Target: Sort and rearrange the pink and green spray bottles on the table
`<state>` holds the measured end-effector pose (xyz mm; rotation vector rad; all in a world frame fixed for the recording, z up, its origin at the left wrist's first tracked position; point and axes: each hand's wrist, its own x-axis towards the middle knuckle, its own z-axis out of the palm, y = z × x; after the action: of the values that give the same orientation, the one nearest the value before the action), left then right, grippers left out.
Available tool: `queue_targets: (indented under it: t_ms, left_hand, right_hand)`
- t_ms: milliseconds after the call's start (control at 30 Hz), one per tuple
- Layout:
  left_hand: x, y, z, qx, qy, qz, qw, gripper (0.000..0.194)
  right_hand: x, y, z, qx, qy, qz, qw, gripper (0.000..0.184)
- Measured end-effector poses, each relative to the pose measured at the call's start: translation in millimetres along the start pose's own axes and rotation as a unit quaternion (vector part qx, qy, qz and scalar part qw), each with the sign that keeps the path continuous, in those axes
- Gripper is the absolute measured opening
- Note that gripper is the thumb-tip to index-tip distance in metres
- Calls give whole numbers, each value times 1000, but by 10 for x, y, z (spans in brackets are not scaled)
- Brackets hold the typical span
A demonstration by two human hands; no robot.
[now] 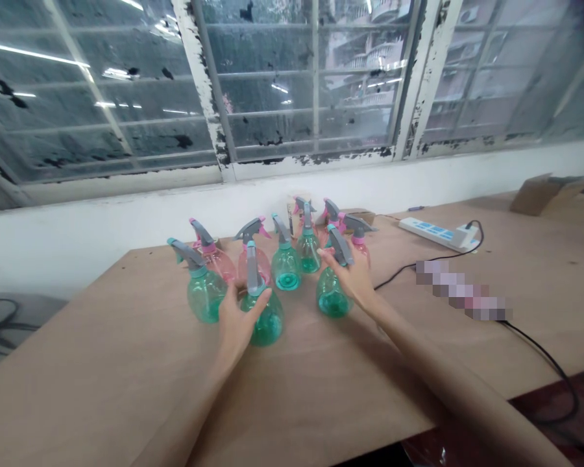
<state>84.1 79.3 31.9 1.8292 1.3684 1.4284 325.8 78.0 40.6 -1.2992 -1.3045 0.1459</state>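
My left hand (237, 321) is closed round the upper body of a green spray bottle (268, 324) with a grey head, at the front of a cluster. Farther right, my right hand (356, 277) grips another green spray bottle (333, 301) near its neck; the palm hides part of it. Left of my left hand stands a green spray bottle (204, 295), with a pink one (219, 263) behind it. Between my hands are a green bottle (286, 263) and a pink bottle (246, 263). Farther back, another green bottle (308, 253) stands among partly hidden pink ones.
The bottles stand on a brown tabletop (126, 363) against a white wall below barred windows. At the right lie a white power strip (431, 232) with a plug and black cord, a blurred-out item (460, 290), and a cardboard box (540, 194). Dark cables (0, 327) show at far left.
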Motion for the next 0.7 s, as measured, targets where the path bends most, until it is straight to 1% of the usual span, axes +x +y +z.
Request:
queue_targets:
  t_ms: [67,133,200,267,333,400,467,500,567,633,667,700]
  left_hand:
    - [-14,31,-4,4,-8,2,1000,38]
    - [-23,56,-8,9,-12,1,1000,42]
    - [-26,84,-16,16,-18,-1,1000,47]
    - [-30,118,-27,22,-31,4,999,48]
    - [-42,157,-36,26,-42,11,999,49]
    - [-60,197,-43,30,-52,15,998,52]
    - [-75,234,-49,34,-58,12,998,54]
    - [-79,251,-53,34,-59,8,998,55]
    - [-77,284,-66,29,-58,-4,998,55]
    - [-65,316,-83,14,-52,-12,998,54]
    - [-58,332,-91,4,-51,-13,999,54]
    - [-52,345,-98,-4,-50,-12,999,53]
  right_hand:
    - [36,9,51,-45,30,-10,998,55]
    - [54,-11,88,-81,55,-9,995,61]
    - [63,-49,102,-100,67,-6,993,63]
    - [74,-83,88,-110,54,0,992,68]
    - [86,-92,42,-119,27,6,993,76]
    - [82,-73,-40,-121,1,5,993,85]
    - [38,-42,-160,-123,-9,-4,992,88]
    - [-6,-31,-233,-125,-6,-9,992,87]
    - [-142,-34,-385,-129,20,-20,991,83]
    - [-328,-73,-504,-120,45,-21,992,75]
    - [-428,-103,-534,-106,36,-17,994,66]
    - [-528,-137,-539,-87,-9,-4,996,56]
